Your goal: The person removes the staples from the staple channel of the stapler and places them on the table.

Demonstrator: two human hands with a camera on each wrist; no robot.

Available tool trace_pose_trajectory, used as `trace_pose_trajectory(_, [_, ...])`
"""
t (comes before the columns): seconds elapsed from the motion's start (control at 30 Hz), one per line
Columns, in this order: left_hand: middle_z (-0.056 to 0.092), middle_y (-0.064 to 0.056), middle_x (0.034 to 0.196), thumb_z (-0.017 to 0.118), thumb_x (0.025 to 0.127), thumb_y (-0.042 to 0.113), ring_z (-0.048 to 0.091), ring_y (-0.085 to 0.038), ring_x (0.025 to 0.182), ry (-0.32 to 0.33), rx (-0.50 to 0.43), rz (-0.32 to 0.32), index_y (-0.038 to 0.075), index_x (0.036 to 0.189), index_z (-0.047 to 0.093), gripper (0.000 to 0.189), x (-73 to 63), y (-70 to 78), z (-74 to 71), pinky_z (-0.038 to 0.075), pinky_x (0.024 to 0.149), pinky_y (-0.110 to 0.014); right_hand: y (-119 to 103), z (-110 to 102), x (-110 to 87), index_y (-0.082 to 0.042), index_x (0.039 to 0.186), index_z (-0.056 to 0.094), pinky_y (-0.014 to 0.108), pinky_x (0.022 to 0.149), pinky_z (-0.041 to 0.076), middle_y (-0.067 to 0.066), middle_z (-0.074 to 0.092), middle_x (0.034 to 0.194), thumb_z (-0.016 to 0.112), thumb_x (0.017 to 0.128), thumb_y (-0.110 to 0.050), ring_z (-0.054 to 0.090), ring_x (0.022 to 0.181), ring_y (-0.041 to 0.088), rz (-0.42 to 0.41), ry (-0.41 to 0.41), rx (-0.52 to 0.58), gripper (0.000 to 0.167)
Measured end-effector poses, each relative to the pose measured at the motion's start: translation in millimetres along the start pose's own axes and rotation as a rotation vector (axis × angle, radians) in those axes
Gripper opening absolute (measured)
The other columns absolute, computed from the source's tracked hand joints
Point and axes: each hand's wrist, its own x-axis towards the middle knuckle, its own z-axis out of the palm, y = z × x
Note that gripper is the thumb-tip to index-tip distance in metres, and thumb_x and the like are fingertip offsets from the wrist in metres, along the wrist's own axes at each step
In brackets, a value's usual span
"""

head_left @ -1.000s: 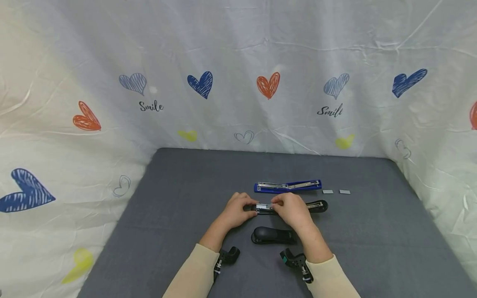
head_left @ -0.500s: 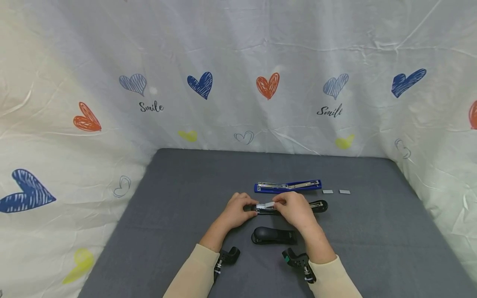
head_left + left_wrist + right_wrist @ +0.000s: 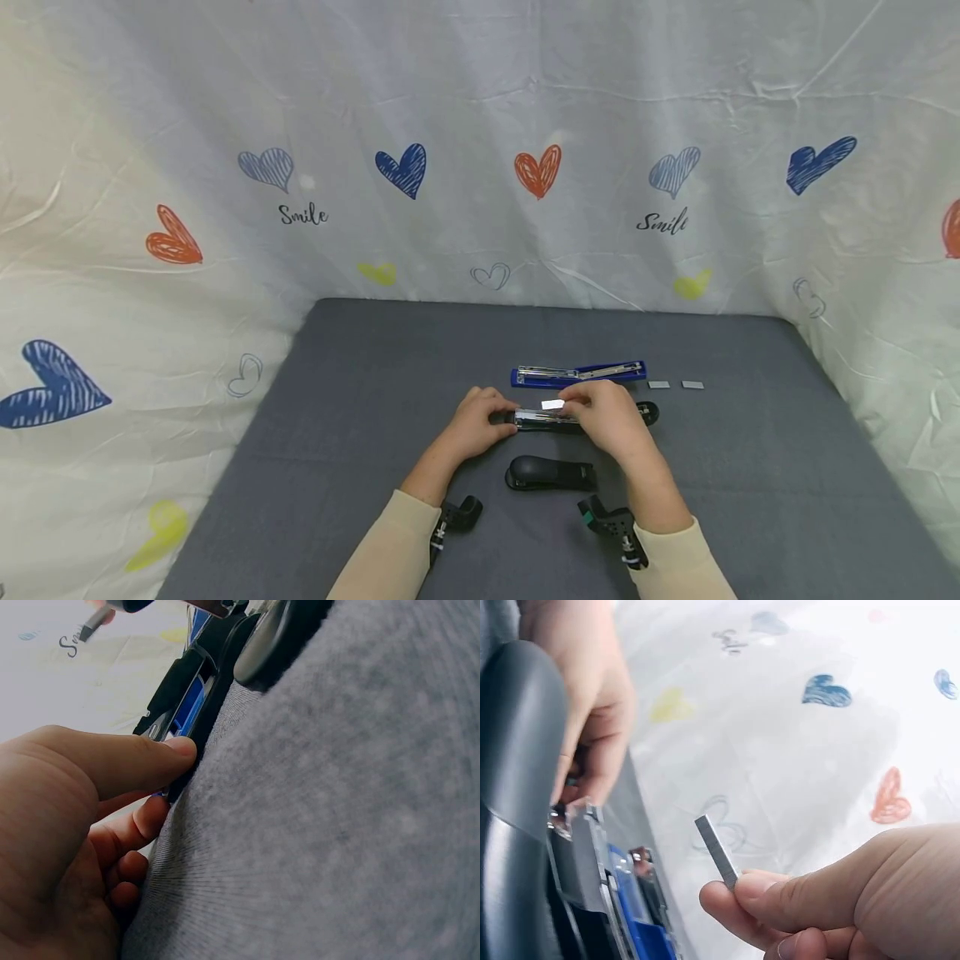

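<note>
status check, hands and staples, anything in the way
Left hand gripping end of open black stapler. Right hand pinching staple strip, strip clear of that stapler. Closed stapler nearer the person, seemingly not in the way.

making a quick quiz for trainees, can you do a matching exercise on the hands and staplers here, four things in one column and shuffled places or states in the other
1. Left hand
2. Right hand
3. Blue stapler
4. Closed stapler

A. Frontmost stapler in the head view
B. Pinches a staple strip
C. Rearmost stapler in the head view, opened out
D. Grips an end of the open black stapler

Pairs: 1-D, 2-B, 3-C, 4-A
</note>
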Motion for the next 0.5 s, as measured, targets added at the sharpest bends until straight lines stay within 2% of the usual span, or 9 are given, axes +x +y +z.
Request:
trace_pose_trajectory(0.17, [0.062, 0.008, 0.101, 0.081, 0.091, 0.024, 0.044, -0.012, 0.091, -0.009, 0.001, 0.005, 0.017, 0.123, 0.077, 0.033, 0.1, 0.4, -1.2, 0.041, 0.080, -0.032, 3.1, -12.9, -4.6, -0.007, 0.112, 0.079, 0.044, 0.075, 0.053, 0.006, 0.076, 0.104, 0.071, 0.098, -0.013, 0.069, 0.091, 0.022, 0.001, 0.003, 0.033, 0.017])
trace_pose_trajectory(0.4, [0.061, 0.007, 0.100, 0.080, 0.091, 0.023, 0.043, -0.013, 0.089, -0.012, 0.006, 0.022, 0.017, 0.123, 0.077, 0.032, -0.5, 1.6, -2.2, 0.041, 0.080, -0.032, 9.1, -29.3, -9.5, -0.003, 0.114, 0.077, 0.047, 0.080, 0.054, 0.014, 0.072, 0.118, 0.066, 0.101, -0.010, 0.069, 0.098, 0.028, -0.015, 0.018, 0.054, 0.019])
trace_pose_trajectory(0.5, [0.061, 0.008, 0.099, 0.081, 0.091, 0.023, 0.042, -0.013, 0.088, -0.008, 0.009, 0.024, 0.017, 0.122, 0.077, 0.032, -0.4, 1.9, -2.0, 0.040, 0.080, -0.032, 12.4, -35.0, -10.8, -0.002, 0.116, 0.076, 0.047, 0.080, 0.054, 0.013, 0.073, 0.116, 0.064, 0.102, -0.009, 0.069, 0.099, 0.028, -0.005, 0.018, 0.061, 0.020])
